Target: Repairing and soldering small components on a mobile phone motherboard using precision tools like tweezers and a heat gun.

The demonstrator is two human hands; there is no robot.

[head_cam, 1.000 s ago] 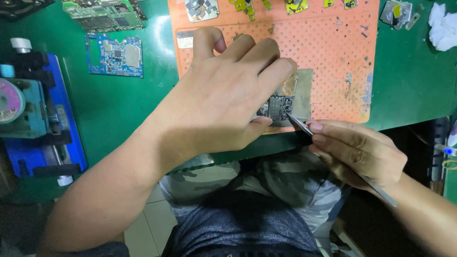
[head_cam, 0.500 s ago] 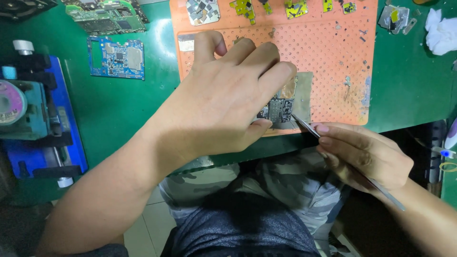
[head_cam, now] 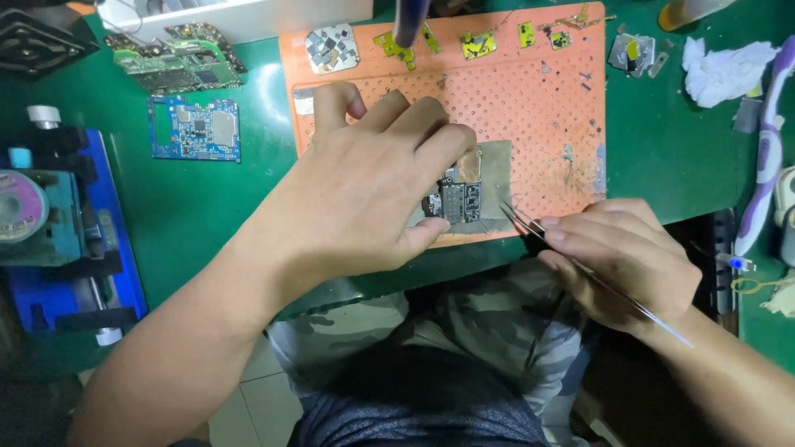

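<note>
My left hand [head_cam: 373, 178] lies palm down on the orange perforated mat [head_cam: 530, 108], its fingers and thumb pinning a small dark circuit board [head_cam: 457, 199] that rests on a grey pad [head_cam: 495, 170]. My right hand [head_cam: 625, 261] is at the mat's front right corner, shut on thin metal tweezers [head_cam: 517, 219]. The tweezer tips point left and end just right of the board; whether they touch it I cannot tell.
A blue circuit board [head_cam: 195, 128] and a green one [head_cam: 178, 68] lie on the green table [head_cam: 224, 215] at the left. A blue holder with a solder reel [head_cam: 21, 207] stands far left. Small parts [head_cam: 331, 48] line the mat's far edge. Crumpled tissue [head_cam: 723, 70] and a toothbrush [head_cam: 766, 157] are right.
My right hand with the tweezers has shifted slightly to the right and down. My left hand stays pressed on the board.
</note>
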